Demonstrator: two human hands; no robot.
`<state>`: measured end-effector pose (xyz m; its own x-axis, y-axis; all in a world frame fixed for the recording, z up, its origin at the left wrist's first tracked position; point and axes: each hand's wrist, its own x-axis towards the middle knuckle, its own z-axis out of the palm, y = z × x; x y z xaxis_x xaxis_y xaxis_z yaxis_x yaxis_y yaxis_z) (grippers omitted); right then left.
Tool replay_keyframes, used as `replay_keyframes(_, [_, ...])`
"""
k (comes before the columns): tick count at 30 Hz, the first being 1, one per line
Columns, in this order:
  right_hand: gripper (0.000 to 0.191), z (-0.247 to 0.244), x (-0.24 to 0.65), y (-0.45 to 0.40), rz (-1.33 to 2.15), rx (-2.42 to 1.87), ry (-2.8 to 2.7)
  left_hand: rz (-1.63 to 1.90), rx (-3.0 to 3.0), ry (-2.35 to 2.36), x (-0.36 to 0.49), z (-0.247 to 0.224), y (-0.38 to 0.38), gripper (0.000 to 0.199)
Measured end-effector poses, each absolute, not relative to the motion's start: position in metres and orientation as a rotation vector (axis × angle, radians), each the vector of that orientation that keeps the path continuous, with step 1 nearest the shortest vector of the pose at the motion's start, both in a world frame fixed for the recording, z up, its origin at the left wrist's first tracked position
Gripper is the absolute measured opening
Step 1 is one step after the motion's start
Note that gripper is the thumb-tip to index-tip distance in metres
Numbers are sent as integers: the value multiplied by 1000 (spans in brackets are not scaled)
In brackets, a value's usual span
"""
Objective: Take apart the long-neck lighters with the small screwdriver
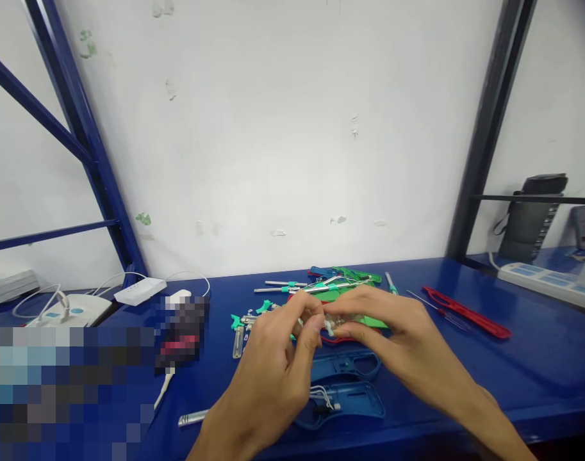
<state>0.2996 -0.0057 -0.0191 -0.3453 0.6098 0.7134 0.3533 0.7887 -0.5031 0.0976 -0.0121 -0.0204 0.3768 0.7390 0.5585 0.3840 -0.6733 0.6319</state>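
Note:
Over the middle of the blue table, my left hand (277, 362) and my right hand (398, 330) meet with thumbs and fingers pinched. Between them is a small clear plastic part with a whitish piece (329, 328); the fingers cover most of it. Below the hands lie two blue plastic shell halves, the farther one (337, 366) and the nearer one (369, 400). White wires (321, 392) and a black piece rest in the nearer half. A silver metal tube (193, 418) shows from under my left forearm.
Behind my hands are silver rods with teal ends (282, 285) and green plastic shells (357, 276). Small clear parts (238, 342) lie left. Red shell (465, 312) and thin screwdriver (439, 309) lie right. White power strips (546, 283) and a white box (141, 290) flank them.

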Motion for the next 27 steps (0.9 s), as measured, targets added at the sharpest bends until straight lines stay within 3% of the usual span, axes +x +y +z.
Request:
replay_keyframes(17, [35,-19,297,-4,242,-671,-1936,1326,2010,808,101,-26,-11,25])
replay_keyframes(27, [32,-29,311,4,172,-634,-1970,1303,2210,877,104,-32,-9,27])
